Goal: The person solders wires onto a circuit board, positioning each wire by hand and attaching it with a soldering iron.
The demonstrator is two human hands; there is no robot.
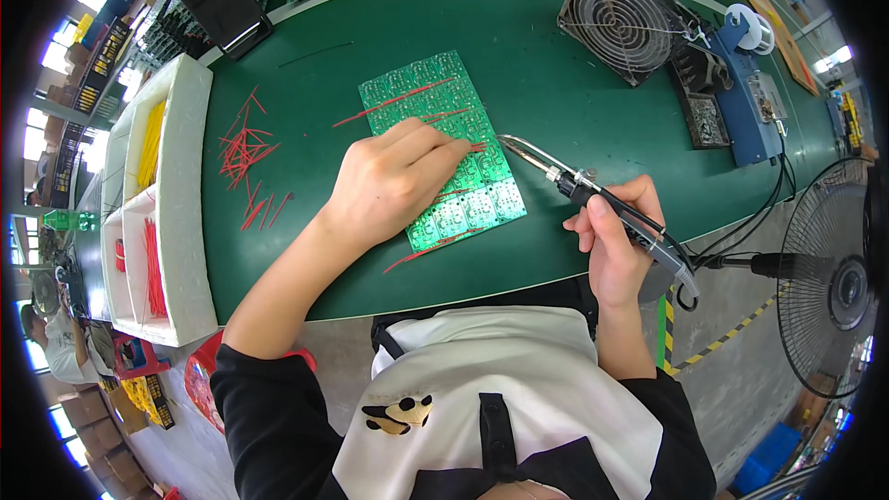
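A green circuit board panel [501, 196] lies tilted on the green table, with several red wires [394, 102] across it in rows. My left hand [394, 181] rests over the panel's middle, its fingers pinched together on a red wire [477, 147] whose end shows just past the fingertips. My right hand [619, 245] grips a soldering iron [579, 189] with a thin metal tube along it. The iron's tip is beside the panel's right edge, close to my left fingertips; whether it touches anything I cannot tell.
Loose red wires [245, 153] lie left of the panel. A white foam box [192, 213] holds yellow and red wires at the left edge. A phone [222, 5] stands back left. A grilled fan [622, 20] and blue solder feeder [750, 102] stand right, with trailing cables.
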